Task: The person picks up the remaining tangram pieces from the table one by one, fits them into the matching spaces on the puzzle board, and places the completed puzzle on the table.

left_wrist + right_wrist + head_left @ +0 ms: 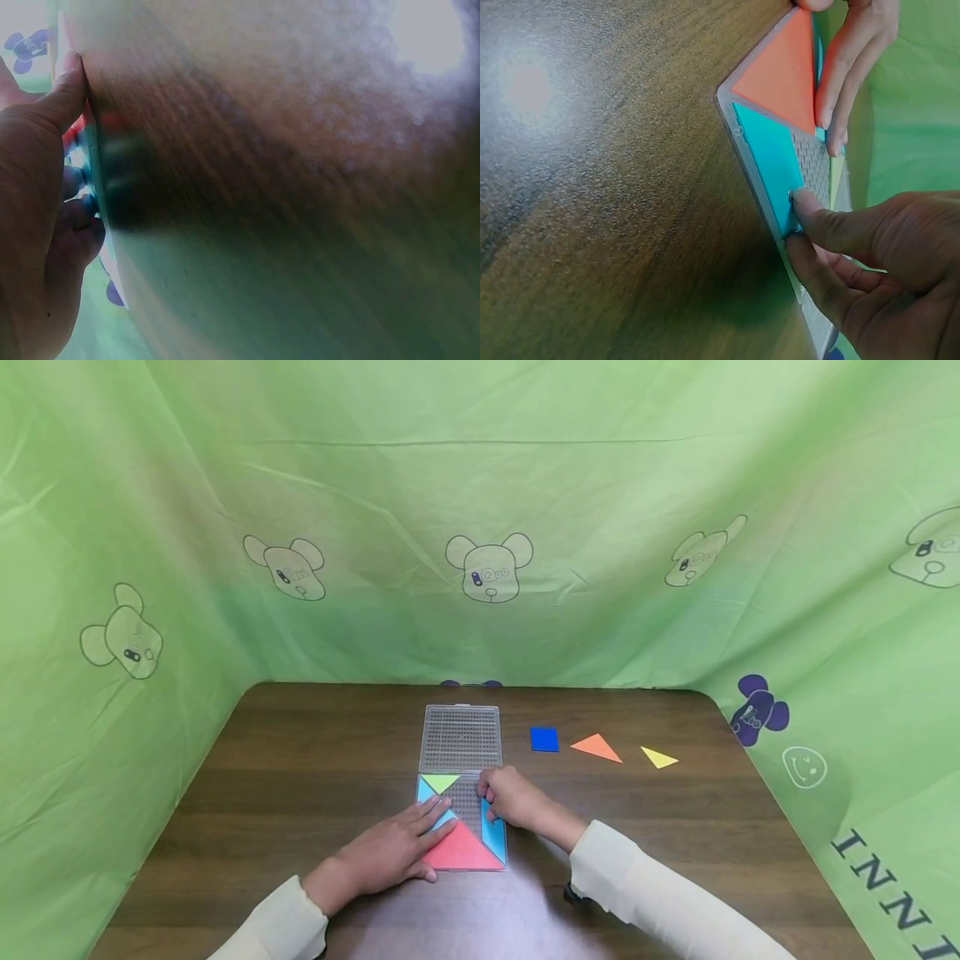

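A clear, grid-bottomed case (467, 802) lies unfolded on the table, holding flat tangram pieces. My left hand (393, 852) rests on it with fingers extended, touching the red triangle (463, 850) and a light-blue piece (425, 790) partly hidden beneath. A yellow-green triangle (441, 782) lies at the case's far edge. Along the right side is a light-blue parallelogram (769, 165); my right hand (877, 262) pinches its far end between thumb and index finger. In the left wrist view, the left hand (45, 172) is seen edge-on at the case's side.
The see-through lid (461, 739) lies flat beyond the case. To its right are a dark-blue square (544, 739), an orange triangle (597, 747) and a yellow triangle (660, 757). A green printed curtain (375, 635) hangs around the brown wooden table (300, 777).
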{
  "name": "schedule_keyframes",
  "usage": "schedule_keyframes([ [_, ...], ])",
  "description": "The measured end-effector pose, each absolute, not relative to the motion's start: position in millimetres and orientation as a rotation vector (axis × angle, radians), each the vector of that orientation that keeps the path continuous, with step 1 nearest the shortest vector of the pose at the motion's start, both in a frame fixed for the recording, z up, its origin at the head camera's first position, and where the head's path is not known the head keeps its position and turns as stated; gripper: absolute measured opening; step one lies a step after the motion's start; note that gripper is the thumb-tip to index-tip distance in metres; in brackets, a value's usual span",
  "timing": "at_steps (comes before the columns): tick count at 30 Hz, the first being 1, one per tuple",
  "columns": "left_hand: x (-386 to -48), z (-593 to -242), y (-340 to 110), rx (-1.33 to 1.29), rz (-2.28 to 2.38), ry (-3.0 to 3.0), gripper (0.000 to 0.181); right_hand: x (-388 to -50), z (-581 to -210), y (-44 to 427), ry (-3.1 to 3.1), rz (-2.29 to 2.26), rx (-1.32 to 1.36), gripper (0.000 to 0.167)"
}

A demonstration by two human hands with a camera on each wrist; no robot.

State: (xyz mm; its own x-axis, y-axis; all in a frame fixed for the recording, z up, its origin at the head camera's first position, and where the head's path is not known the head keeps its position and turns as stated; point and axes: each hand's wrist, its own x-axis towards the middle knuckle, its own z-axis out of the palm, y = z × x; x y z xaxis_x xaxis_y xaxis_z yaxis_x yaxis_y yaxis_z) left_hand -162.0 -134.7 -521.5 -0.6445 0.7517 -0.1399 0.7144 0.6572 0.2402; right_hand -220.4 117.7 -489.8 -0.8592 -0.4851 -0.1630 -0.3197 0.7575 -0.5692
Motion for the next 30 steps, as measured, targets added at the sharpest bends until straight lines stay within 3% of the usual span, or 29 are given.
schedule_keyframes([
  [10,-161,-523,-134,1.203,0.238,2.659,0.074,-223,-493,126,2.705,-0.926,-0.61,0.019],
  [18,-163,-524,-134,1.193,0.221,2.66,0.075,-243,-484,149,2.912,-0.902,-0.555,0.014],
  [30,-162,-524,-134,1.193,0.237,2.659,0.075,-308,-485,191,2.967,-0.309,-0.504,0.053],
])
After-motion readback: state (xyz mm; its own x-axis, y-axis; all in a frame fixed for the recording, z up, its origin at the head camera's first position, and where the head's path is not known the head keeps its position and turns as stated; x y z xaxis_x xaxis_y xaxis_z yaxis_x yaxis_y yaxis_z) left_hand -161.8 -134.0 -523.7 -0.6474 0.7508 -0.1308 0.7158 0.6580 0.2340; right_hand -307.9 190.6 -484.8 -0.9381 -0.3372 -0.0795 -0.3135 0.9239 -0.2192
